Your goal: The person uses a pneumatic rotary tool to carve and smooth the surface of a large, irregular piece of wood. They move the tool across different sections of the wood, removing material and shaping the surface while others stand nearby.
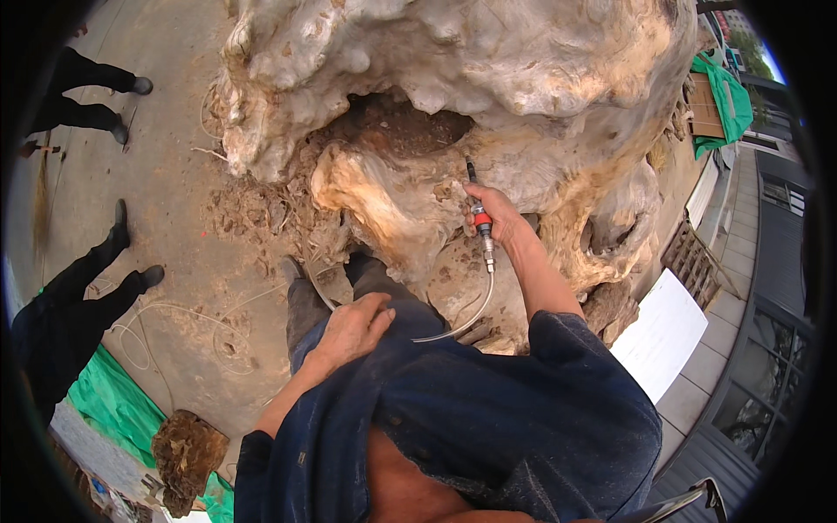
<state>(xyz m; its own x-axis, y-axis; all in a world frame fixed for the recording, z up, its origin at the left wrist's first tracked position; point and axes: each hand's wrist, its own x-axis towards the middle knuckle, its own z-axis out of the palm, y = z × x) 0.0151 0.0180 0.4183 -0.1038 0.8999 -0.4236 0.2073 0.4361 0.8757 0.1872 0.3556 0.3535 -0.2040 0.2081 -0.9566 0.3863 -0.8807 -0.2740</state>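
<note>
My right hand (pixel 499 209) is wrapped round a slim air die grinder (pixel 482 221) with a red and black body. The grinder's dark tip points away from me and lies at the pale, lumpy surface of a huge tree root (pixel 540 74), just below a dark hollow (pixel 392 126). I cannot tell whether the tip touches the wood. A clear air hose (pixel 480 301) hangs from the grinder's metal fitting and curves back toward my lap. My left hand (pixel 353 329) rests on my thigh, fingers laid out, with nothing in it.
Wood chips (pixel 253 209) litter the ground left of the root. A thin hose (pixel 218 327) loops there. Two people's dark-trousered legs (pixel 87 270) show at left. A brown wood chunk (pixel 187 449) lies lower left. At right are a white board (pixel 660 336) and a wooden pallet (pixel 693 261).
</note>
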